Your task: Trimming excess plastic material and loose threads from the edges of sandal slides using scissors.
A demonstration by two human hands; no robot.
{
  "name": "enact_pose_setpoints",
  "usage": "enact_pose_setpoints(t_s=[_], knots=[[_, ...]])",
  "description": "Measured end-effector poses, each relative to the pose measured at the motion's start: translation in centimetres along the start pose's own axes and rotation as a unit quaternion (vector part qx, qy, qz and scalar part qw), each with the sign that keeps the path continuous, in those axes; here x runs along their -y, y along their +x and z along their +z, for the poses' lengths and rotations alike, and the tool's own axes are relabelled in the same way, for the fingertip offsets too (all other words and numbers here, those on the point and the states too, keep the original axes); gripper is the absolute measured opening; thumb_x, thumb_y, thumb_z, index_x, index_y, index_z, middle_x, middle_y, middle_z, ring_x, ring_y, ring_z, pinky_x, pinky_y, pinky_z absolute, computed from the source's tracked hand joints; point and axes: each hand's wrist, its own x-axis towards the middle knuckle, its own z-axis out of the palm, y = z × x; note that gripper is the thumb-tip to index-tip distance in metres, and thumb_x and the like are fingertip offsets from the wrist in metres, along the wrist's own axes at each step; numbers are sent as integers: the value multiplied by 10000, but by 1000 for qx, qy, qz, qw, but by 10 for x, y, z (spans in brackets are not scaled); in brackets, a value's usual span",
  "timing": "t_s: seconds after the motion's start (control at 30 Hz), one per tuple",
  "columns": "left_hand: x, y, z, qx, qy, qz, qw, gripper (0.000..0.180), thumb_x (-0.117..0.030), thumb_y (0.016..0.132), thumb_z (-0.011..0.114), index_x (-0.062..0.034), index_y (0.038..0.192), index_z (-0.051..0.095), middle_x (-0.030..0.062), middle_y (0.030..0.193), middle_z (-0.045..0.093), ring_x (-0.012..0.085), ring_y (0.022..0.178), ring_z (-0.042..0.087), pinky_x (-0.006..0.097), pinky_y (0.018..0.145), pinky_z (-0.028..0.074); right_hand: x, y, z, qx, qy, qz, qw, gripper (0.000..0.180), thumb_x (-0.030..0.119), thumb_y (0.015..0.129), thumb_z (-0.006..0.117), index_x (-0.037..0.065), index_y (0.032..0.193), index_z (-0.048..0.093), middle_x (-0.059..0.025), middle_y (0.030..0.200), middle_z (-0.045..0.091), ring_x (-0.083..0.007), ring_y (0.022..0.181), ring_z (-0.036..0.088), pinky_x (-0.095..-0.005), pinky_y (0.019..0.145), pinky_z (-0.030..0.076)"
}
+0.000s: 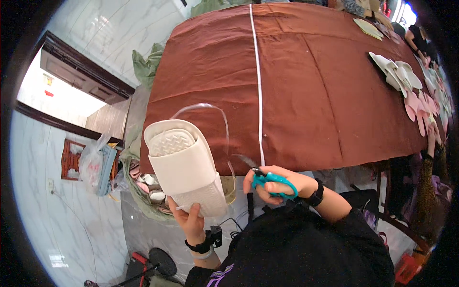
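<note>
My left hand [190,224] grips a pair of cream-white slide slippers [184,165] by the lower end, its thumb pressed on the textured sole. They are held tilted above the near left edge of the table. A clear plastic strip [225,125] arches from behind the slippers over the brown cloth and down beside them; where its ends are fixed is hidden. To the right, my right hand [299,182] is closed round the teal handles of a pair of scissors [260,181]. The dark blades point up and left, close to the strip.
A table with a brown cloth [205,62] and white lengthwise stripe lies ahead. White slippers [394,74] and pink slippers [418,112] lie along its right edge, near another person's hand [432,136]. A green sack [143,191] of footwear stands on the floor at left.
</note>
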Motion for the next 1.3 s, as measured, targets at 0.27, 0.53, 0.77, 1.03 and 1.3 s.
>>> enact_pose_setpoints(t_s=[0.27, 0.53, 0.77, 1.03, 1.3], knots=[[13, 4, 17, 31, 32, -58, 997, 771, 75, 770, 590, -33, 1421, 191, 126, 1337, 400, 218, 1163, 444, 341, 962, 375, 6, -34, -38, -195, -17, -170, 966, 626, 514, 855, 535, 2, 1182, 385, -112, 716, 617, -125, 537, 572, -191, 469, 395], [35, 1, 59, 191, 173, -67, 964, 587, -50, 865, 515, 38, 1385, 256, 137, 1364, 389, 214, 1180, 441, 337, 1001, 319, -9, -14, -37, -277, -108, -187, 936, 843, 34, 659, 786, 15, 1331, 276, -97, 1248, 474, -201, 1139, 466, -332, 966, 374], [26, 12, 70, 113, 26, -59, 992, 351, -308, 976, 379, 0, 1037, 536, 127, 898, 589, 231, 854, 567, 339, 843, 421, -19, -22, -44, -420, 86, -223, 876, 607, 11, 711, 718, 1, 1232, 406, -100, 1146, 560, -193, 1047, 548, -339, 915, 432], [-22, 46, -32, 93, -120, -23, 988, 380, -420, 969, 352, -77, 836, 448, -19, 551, 321, 89, 511, 301, 266, 521, 273, -3, -70, -75, -478, 126, -245, 834, 380, 53, 783, 645, -6, 1142, 533, -109, 1074, 619, -220, 960, 611, -357, 826, 492], [86, -15, 7, 223, 240, -340, 882, 449, -325, 961, 372, -5, 1256, 483, 66, 1119, 577, 146, 914, 526, 246, 807, 391, -27, -51, -44, -388, 344, -102, 849, 370, 103, 823, 597, 5, 1171, 518, -128, 1120, 605, -245, 1030, 591, -365, 888, 474]])
